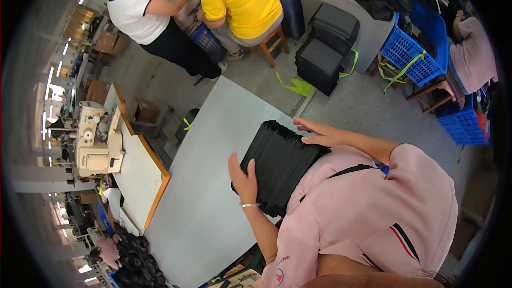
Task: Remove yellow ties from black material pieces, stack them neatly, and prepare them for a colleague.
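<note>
A thick stack of black fabric pieces (pixel 280 160) rests on the pale grey tabletop (pixel 208 181) right in front of my body, its many layered edges facing up. My left hand (pixel 244 178), with a bracelet at the wrist, is at the stack's left end; its fingers are stretched out and the thumb stands apart. At the far right corner of the stack, my right hand (pixel 322 133) has its fingers extended, with the fingertips over and beside the edge. The palm sides of both hands are partly hidden.
A sewing machine (pixel 93 144) stands left on an orange-edged table (pixel 138 173). Black stacked pieces (pixel 322 56) sit on the floor ahead. Blue crates (pixel 413 53) stand at right, near a seated person. Two people (pixel 242 5) work at the back. Black cloth (pixel 138 258) lies lower left.
</note>
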Demonstrator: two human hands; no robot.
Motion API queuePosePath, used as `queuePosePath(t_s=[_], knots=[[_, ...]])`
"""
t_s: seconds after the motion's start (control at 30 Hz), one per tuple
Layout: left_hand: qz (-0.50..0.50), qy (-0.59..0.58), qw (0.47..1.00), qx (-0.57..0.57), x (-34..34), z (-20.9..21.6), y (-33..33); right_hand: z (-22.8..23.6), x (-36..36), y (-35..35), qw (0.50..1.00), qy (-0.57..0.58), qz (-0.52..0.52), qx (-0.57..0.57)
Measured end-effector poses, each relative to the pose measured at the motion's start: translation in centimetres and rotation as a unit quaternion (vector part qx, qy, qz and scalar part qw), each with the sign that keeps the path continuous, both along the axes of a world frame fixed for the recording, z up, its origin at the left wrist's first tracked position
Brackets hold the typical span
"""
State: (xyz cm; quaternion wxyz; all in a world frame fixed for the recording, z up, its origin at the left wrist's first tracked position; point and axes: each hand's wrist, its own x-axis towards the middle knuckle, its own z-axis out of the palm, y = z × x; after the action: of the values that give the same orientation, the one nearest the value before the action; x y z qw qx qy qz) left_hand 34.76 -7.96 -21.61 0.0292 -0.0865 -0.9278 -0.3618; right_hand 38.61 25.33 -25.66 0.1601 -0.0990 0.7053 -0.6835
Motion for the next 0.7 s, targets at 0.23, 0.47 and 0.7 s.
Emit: queuePosePath(t_s=[0.23, 0.47, 0.7], knots=[[0.163, -0.076, 0.945, 0.272, 3.2, -3.1, -7.8, -1.0, -0.6, -0.2, 0.998, -0.030, 0.023, -0.057], [0.213, -0.121, 0.801, 0.546, 3.4, -7.4, -3.9, -2.1, 0.4, -3.4, 0.999, -0.018, 0.028, -0.015], [0.172, -0.115, 0.828, 0.521, 3.2, -6.3, -3.7, -2.0, -5.0, -1.2, 0.995, -0.037, -0.069, -0.054]])
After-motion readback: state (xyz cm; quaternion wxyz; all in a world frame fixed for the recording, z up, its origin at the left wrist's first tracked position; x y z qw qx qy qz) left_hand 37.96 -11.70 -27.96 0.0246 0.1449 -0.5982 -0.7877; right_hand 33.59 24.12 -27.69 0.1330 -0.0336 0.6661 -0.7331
